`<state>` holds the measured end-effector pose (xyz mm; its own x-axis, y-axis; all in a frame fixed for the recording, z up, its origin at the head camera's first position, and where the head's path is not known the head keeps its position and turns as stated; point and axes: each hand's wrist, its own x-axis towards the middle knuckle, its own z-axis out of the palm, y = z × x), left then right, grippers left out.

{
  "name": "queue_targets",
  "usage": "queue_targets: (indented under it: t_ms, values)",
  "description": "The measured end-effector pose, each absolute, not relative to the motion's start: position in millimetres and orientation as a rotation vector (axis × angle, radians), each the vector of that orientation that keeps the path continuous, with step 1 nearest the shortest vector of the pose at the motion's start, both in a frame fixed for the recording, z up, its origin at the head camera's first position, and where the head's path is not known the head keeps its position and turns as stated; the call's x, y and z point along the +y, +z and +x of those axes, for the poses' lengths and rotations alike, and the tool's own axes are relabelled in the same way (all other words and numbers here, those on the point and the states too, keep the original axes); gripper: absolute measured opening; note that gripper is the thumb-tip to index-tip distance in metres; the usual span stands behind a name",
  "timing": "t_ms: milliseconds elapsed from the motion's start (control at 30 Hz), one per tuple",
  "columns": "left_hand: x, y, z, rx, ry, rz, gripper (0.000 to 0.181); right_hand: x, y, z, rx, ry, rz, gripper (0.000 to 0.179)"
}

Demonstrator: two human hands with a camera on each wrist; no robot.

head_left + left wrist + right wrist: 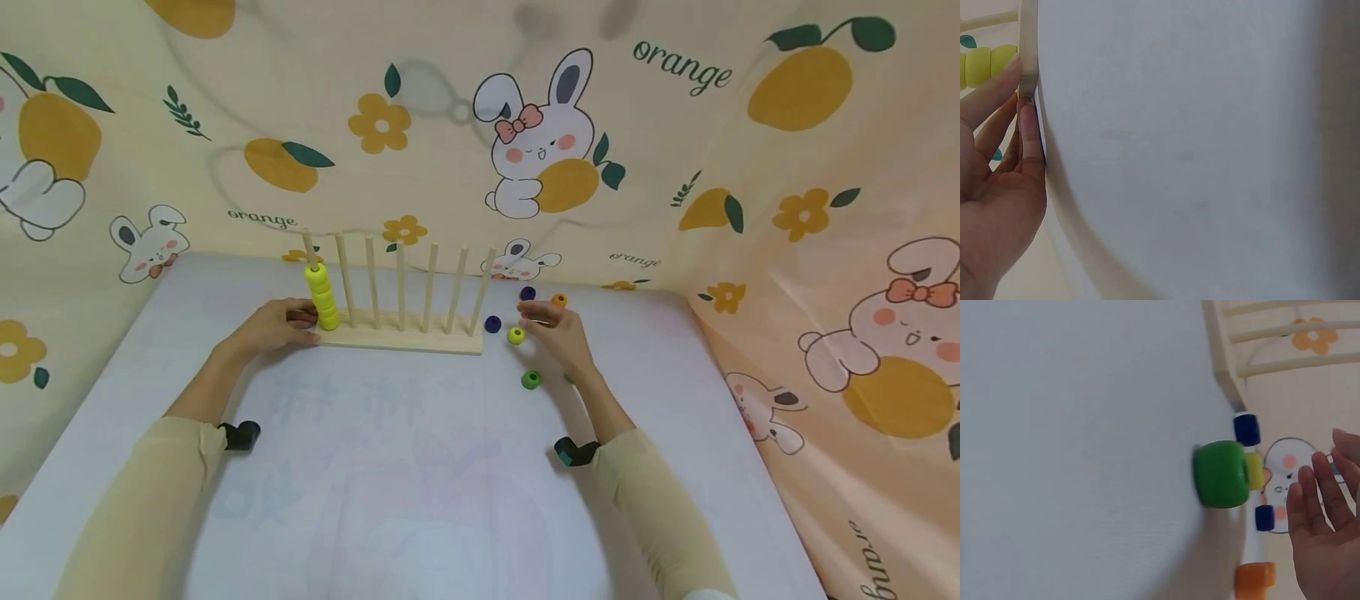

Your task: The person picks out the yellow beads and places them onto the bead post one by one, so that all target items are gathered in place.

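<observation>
A wooden peg rack (397,340), a flat base with a row of upright pegs, stands toward the back of the table. Several yellow beads (322,297) are stacked on its leftmost peg. My left hand (273,323) grips the left end of the base; in the left wrist view the thumb (997,87) lies beside the lowest bead. My right hand (562,337) hovers over loose beads right of the rack, fingers extended and holding nothing. Nearest to it is a loose yellow bead (516,335). A green bead (1221,474) looks large in the right wrist view.
Around the right hand lie two dark blue beads (492,324), an orange bead (559,299) and a green bead (531,380); another green one is mostly hidden by the right wrist. A printed cloth (442,50) hangs behind and beside the white table (420,500).
</observation>
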<state>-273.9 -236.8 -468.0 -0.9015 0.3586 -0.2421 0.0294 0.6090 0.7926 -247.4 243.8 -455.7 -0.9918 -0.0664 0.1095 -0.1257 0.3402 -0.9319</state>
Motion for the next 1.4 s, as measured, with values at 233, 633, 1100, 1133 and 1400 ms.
queue_targets:
  t_ms: [233,633,1100,1133,1400]
  values:
    - [-238,-469,-275,2.464,1.202,0.318,0.075,243,-468,-244,-2.625,1.764,0.062,0.032]
    - [-239,-470,-274,2.461,1.220,0.332,0.074,238,-479,-242,-2.759,1.753,0.004,0.037]
    - [-240,-475,-278,2.452,1.231,0.322,0.075,234,-484,-245,-2.824,1.491,0.016,0.035]
    - [-240,-475,-278,2.452,1.231,0.321,0.075,234,-484,-245,-2.821,1.490,0.013,0.035]
    - [-238,-472,-276,2.447,1.239,0.304,0.075,233,-479,-246,-2.820,1.507,-0.065,0.033]
